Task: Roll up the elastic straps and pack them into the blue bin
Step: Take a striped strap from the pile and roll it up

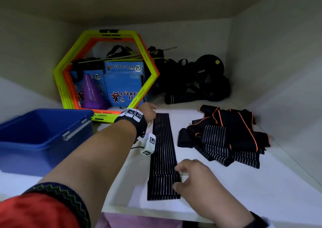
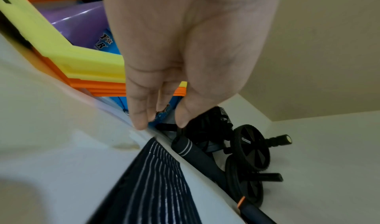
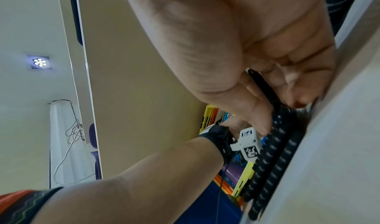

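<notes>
A long black elastic strap with white stripes (image 1: 163, 151) lies flat on the white shelf, running away from me. My left hand (image 1: 148, 112) reaches to its far end; in the left wrist view its straight fingers (image 2: 139, 120) touch the shelf just beside the end of the strap (image 2: 156, 178) and hold nothing. My right hand (image 1: 181, 177) pinches the near part of the strap (image 3: 273, 154), where a short length is folded over, between thumb and fingers (image 3: 259, 113). The blue bin (image 1: 34, 156) stands at the left with nothing visible inside. A pile of black straps (image 1: 226, 139), some edged in orange, lies at the right.
Yellow and orange hexagon rings (image 1: 73, 67) lean at the back around blue boxes (image 1: 125, 86) and a purple cone (image 1: 92, 93). Black exercise wheels and gear (image 1: 209, 74) fill the back right. The shelf's front edge (image 1: 156, 210) is close to me.
</notes>
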Tool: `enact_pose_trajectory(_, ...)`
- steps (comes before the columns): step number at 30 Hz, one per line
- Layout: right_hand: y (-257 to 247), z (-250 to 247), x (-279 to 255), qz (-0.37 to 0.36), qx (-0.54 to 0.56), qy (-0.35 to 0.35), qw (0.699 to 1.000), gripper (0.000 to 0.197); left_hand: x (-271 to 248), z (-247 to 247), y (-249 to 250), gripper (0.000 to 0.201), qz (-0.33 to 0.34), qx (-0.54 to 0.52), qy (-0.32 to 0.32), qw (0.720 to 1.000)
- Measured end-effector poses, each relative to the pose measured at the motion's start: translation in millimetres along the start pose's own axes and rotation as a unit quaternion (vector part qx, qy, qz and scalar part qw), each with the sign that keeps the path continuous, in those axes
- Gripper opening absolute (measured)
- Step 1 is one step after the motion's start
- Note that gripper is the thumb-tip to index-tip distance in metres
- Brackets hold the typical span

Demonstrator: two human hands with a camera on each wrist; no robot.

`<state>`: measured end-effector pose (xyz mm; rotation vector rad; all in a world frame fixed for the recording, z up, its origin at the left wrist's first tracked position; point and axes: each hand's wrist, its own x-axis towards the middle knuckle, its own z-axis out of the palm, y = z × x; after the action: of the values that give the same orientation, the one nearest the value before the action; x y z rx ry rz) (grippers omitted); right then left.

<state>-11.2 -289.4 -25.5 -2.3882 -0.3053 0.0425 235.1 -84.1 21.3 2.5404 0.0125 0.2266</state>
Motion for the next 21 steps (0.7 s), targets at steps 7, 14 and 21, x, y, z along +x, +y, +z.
enact_pose_trajectory(7,-6,1,-7,-0.008,-0.039,-0.014,0.999,0.049,-69,-27,-2,0.010,0.108,0.035,-0.098,0.989)
enact_pose_trajectory(14,-19,15,-22,-0.030,-0.100,-0.010,0.994,0.067,-182,-41,-7,0.010,0.182,-0.011,-0.170,0.969)
enact_pose_trajectory(21,-21,30,-35,-0.043,-0.095,0.055,0.993,0.058,-256,-27,-49,0.048,0.199,-0.022,-0.141,0.970)
